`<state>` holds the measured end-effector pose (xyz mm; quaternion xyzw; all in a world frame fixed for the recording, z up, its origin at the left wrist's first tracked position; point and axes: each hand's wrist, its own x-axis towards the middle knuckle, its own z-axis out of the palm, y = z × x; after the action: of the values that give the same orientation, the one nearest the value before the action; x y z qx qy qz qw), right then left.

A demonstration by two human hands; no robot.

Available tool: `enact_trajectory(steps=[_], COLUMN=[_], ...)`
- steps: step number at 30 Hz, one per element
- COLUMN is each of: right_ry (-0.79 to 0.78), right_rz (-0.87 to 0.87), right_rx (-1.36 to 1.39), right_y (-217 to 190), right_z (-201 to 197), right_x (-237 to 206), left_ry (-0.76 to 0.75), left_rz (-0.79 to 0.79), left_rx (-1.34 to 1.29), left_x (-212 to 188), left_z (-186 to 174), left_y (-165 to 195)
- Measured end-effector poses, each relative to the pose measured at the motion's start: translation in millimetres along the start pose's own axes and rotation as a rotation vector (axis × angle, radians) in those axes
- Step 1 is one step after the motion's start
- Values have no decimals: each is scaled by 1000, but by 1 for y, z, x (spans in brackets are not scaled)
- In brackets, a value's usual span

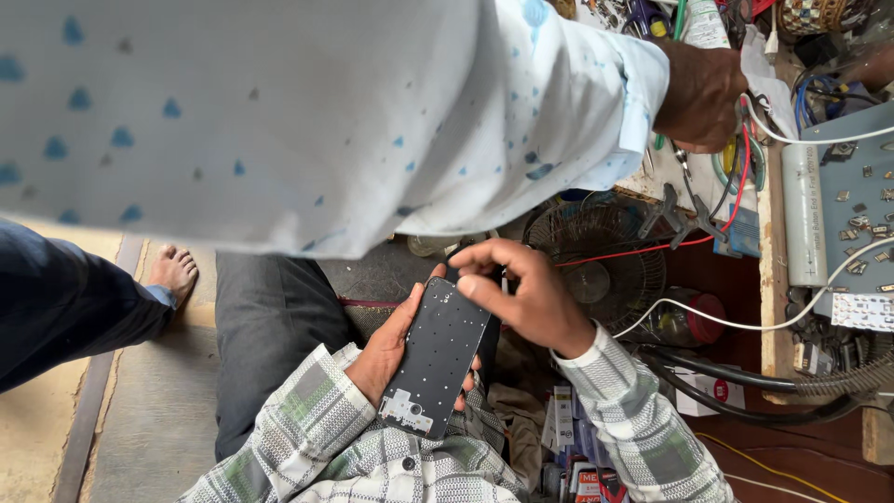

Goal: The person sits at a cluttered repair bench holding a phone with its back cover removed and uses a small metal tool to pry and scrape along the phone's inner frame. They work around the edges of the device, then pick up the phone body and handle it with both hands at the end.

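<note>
Black flat phone panel [438, 354] rests cradled in left hand [386, 349]; right hand [521, 298] pinches its upper edge. Prying there could crack it, or drop it onto the lap.

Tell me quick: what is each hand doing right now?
Left hand: closed around the opened phone, cradling it from below.
Right hand: fingers curled, fingertips pressing at the phone's top edge.

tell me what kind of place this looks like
Most likely a small phone or electronics repair stall. The left hand holds an opened phone while the right hand works at its top edge. The workbench is crowded with wires and small loose parts, and another person's hand reaches over it.
</note>
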<state>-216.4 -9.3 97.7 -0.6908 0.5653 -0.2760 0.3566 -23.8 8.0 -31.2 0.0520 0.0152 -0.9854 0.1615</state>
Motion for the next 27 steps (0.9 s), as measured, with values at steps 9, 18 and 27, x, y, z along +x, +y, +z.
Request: enact_trajectory(steps=[9,18,27], right_ry=[155,253,58], right_rz=[-235,130,-100], right_rx=[-527,-123,-77], right_y=[11,46,-13], right_z=[23,-10,12], right_x=[10,5,5], left_ry=[57,-6,53], left_rz=[45,-52,-60], left_rx=[9,-110,-113], left_x=[0,-3,2], left_z=[-3,2,0], left_y=[-3,4,-2])
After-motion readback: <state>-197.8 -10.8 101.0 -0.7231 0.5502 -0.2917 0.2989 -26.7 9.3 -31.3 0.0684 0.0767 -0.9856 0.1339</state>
